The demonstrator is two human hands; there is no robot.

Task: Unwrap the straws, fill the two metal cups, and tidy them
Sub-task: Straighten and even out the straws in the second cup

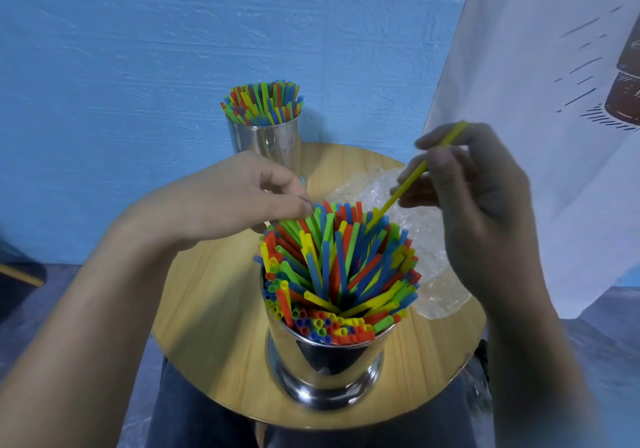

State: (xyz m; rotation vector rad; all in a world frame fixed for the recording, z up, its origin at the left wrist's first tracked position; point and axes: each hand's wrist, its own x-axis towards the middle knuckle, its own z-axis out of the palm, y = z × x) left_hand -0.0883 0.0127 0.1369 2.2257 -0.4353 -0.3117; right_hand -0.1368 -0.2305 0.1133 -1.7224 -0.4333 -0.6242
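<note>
From my remote seat, the near shiny metal cup stands at 6 o'clock on the round wooden table, crammed with red, blue, green and yellow plastic straws that fan outward. My right hand pinches one long yellow straw between thumb and fingers, its lower end dipping into the bundle at the cup's 1 o'clock. My left hand has curled fingers at the straw tips at 11 o'clock; I cannot tell whether it pinches one. The far metal cup, also full, stands at 12 o'clock. Crumpled clear plastic wrapping lies at 3 o'clock.
</note>
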